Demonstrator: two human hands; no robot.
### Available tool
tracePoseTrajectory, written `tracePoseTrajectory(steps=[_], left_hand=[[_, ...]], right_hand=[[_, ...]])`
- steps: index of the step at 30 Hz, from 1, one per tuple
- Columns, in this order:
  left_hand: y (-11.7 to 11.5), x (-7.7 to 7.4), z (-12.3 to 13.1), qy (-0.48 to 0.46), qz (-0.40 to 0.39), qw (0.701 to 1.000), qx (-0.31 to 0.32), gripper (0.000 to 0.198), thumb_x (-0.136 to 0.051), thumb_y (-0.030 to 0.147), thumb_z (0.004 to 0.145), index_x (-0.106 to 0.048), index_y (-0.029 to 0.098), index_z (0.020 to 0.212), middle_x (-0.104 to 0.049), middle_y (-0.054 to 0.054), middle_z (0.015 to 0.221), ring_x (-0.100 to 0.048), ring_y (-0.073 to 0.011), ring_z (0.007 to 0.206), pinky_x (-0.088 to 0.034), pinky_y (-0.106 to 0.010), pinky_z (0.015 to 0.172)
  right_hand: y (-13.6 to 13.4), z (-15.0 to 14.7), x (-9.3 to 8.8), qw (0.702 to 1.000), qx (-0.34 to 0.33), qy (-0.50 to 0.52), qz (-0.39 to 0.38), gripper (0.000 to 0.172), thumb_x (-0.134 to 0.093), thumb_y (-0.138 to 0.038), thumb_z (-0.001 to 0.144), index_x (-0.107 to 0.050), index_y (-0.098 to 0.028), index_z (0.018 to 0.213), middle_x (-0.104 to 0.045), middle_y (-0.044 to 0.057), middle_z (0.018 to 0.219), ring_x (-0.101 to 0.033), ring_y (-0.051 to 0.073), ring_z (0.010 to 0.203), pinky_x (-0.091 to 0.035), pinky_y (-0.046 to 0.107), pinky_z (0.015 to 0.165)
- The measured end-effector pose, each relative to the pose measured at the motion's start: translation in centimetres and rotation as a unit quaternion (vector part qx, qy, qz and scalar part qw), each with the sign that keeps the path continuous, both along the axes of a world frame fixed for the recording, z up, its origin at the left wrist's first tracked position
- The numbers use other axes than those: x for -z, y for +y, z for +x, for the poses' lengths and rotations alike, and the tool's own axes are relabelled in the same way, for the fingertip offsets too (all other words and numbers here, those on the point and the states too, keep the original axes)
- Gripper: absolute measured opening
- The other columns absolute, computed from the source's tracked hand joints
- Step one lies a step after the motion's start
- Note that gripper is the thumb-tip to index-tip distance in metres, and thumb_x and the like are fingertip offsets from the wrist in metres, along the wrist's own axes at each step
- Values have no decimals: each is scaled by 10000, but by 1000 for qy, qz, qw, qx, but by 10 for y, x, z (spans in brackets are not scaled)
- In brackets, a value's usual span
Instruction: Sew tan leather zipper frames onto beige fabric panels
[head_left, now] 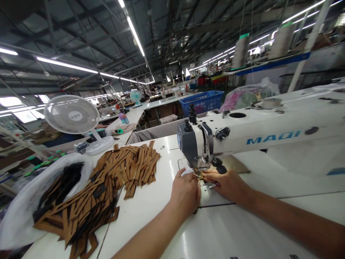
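Observation:
My left hand [185,192] and my right hand [226,183] meet at the needle of a white sewing machine [242,135]. Between their fingertips lies a small brown strip piece [199,175] under the presser foot. Both hands have fingers pressed together on that piece, left hand from the left, right hand from the right. A large heap of brown strips [107,180] lies to the left of my left hand on the white table [151,212]. The part of the piece under the foot is hidden.
A white plastic bag [24,201] holding dark and brown strips sits at the table's left edge. A white desk fan [72,117] stands behind the heap. A blue basket [202,100], thread cones [240,50] and further sewing tables fill the background.

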State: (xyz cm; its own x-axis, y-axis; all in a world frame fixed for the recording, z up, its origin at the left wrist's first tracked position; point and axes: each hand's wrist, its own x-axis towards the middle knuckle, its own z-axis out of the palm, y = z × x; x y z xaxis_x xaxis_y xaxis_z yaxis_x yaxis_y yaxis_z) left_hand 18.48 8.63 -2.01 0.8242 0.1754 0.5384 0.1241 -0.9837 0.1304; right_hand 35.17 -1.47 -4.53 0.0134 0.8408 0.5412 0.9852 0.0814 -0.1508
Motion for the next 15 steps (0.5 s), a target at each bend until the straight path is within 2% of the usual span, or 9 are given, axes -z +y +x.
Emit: tracePoseTrajectory(steps=[7,15], left_hand=[[-1,0,0,3,-1,1000,-1,154,-489,139,809,-641,160,822,-698,-61,906,-652,-174,874,-380,-403,1048],[0,4,-1,-17,8,1000,-4,164,-479,142,821,-640,167,803,-699,-50,872,-660,-180,847,-399,-423,1025]], right_hand=[[1,-2,0,1000,1,12,-9,316,-503,-72,796,-700,-230,986,-700,30,987,-674,188,817,-541,256,746],[1,-2,0,1000,11,3,5,333,-488,-84,768,-683,-230,996,-709,29,922,-674,178,766,-523,221,672]])
